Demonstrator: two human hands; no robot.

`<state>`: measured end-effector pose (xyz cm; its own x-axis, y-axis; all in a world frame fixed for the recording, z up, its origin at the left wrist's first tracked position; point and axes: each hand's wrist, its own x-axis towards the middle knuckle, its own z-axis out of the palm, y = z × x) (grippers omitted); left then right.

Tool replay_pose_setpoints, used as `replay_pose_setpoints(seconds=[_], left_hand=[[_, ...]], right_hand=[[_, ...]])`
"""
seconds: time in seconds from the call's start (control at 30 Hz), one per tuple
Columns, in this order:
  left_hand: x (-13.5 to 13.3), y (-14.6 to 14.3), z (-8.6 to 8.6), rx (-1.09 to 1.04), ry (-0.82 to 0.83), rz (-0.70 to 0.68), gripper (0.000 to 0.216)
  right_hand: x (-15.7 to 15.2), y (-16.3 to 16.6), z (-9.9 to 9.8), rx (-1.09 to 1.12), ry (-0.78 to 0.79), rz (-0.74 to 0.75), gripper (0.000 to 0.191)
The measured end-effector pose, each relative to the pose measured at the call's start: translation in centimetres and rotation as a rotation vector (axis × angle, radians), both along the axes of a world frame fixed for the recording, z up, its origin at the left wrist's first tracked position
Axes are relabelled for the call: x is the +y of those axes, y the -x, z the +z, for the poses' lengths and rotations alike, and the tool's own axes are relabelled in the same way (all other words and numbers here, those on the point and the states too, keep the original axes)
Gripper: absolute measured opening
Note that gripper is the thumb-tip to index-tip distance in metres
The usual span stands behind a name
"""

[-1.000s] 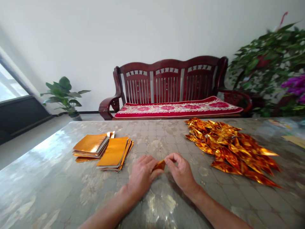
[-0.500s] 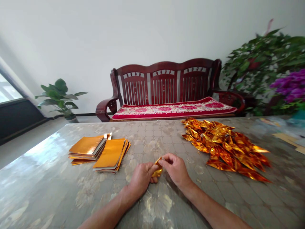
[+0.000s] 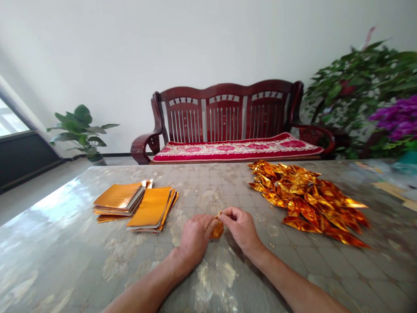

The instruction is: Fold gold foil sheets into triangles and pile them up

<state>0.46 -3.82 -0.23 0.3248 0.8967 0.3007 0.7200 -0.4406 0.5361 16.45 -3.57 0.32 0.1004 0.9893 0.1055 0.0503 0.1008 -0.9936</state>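
Observation:
A small folded piece of gold foil paper (image 3: 216, 231) is held between my two hands, low over the middle of the table. My left hand (image 3: 196, 237) is closed around its left side, its thumb lying against the foil. With thumb and forefinger, my right hand (image 3: 239, 226) pinches the upper edge. To the left lie two stacks of flat gold foil sheets, a back stack (image 3: 119, 196) and a front stack (image 3: 151, 208). Folded gold foil pieces with pointed ends form a heap (image 3: 302, 198) to the right.
The patterned table (image 3: 107, 261) has a glossy cover. Behind it stands a dark red wooden bench (image 3: 224, 117) with a floral cushion (image 3: 234, 148). Clear plastic and brown card pieces (image 3: 391, 190) lie at the far right. Potted plants (image 3: 87, 130) flank the bench.
The foil has turned in my hands and shows a broader face below my fingers. My left fingers have shifted up slightly, and my right hand still pinches the top edge.

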Motion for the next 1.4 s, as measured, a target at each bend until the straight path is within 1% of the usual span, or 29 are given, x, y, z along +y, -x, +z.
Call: replay_pose_setpoints(seconds=[0.1,0.2,0.33,0.47,0.6,0.73,0.8,0.83,0.87,0.93,1.0,1.07,1.2,1.27,1.4], left_hand=[[0.0,0.0,0.1,-0.024,0.079,0.034,0.042],[0.0,-0.1,0.4,-0.016,0.139,0.043,0.042],[-0.6,-0.4,0.9,0.047,0.172,0.056,0.026],[-1.2,-0.6,0.9,0.1,0.159,0.063,0.019],[-1.2,-0.6,0.8,0.047,0.218,0.041,0.037],[-1.1,-0.3,1.2,0.045,0.289,-0.012,0.047],[-1.0,-0.2,1.4,0.077,0.264,-0.003,0.047],[-0.9,-0.2,1.4,0.074,0.229,0.009,0.044],[-0.8,-0.2,1.3,0.047,0.189,0.017,0.038],[-0.6,-0.5,1.1,-0.079,0.122,0.018,0.025],[-0.3,-0.8,0.7,-0.236,0.113,0.007,0.02],[-0.2,-1.2,0.4,-0.351,0.14,0.009,0.022],[-0.1,-1.4,0.1,-0.504,0.219,0.04,0.031],[-0.1,-1.4,0.2,-0.543,0.249,0.053,0.032],[0.0,-1.4,0.3,-0.554,0.287,0.087,0.031]], right_hand=[[0.1,0.1,-0.2,0.0,-0.01,0.013,0.024],[0.0,0.2,-0.2,-0.011,-0.021,0.021,0.027],[-0.2,0.2,-0.2,-0.003,-0.054,-0.024,0.03],[-0.5,0.0,0.0,0.048,-0.102,-0.08,0.031],[-0.7,-0.2,0.1,0.04,-0.117,-0.083,0.031],[-0.7,-0.2,-0.1,0.032,-0.108,-0.073,0.034],[-0.6,-0.1,-0.2,0.006,-0.118,-0.083,0.034],[-0.5,-0.1,-0.2,-0.01,-0.124,-0.087,0.033],[-0.5,0.0,-0.3,-0.025,-0.129,-0.086,0.032],[-0.5,0.2,-0.3,-0.043,-0.13,-0.073,0.03],[-0.5,0.3,-0.2,-0.055,-0.123,-0.059,0.028],[-0.4,0.3,-0.2,-0.06,-0.117,-0.062,0.026],[-0.4,0.4,-0.2,-0.03,-0.119,-0.085,0.023],[-0.5,0.5,-0.3,-0.027,-0.13,-0.102,0.022],[-0.6,0.5,-0.7,-0.081,-0.165,-0.128,0.018]])
